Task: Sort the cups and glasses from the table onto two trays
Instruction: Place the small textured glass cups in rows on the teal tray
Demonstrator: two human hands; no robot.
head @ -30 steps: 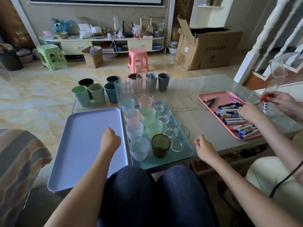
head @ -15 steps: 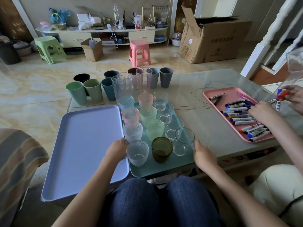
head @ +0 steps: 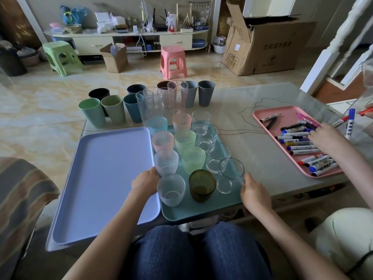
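A teal tray [head: 201, 211] at the table's near edge carries several glasses: frosted clear [head: 171, 188], dark green [head: 201, 184], pastel textured ones [head: 193, 158] and plain clear ones [head: 230, 174]. My left hand [head: 145, 182] grips the tray's left rim with curled fingers. My right hand [head: 254, 193] grips its right rim beside the nearest clear glass. An empty lavender tray [head: 109, 178] lies to the left, overhanging the table edge. Behind the trays stand several plastic cups, green [head: 91, 114] to grey [head: 205, 96], and tall clear glasses [head: 149, 104].
A pink tray [head: 286, 118] with several markers sits at the right, where another person's hand [head: 325, 138] rests on the pens. Bare glass tabletop [head: 252, 154] lies between the two trays. A striped armrest [head: 22, 188] is at my left.
Both my hands moved from above the table onto the teal tray's side rims. The other person's hand shifted among the markers.
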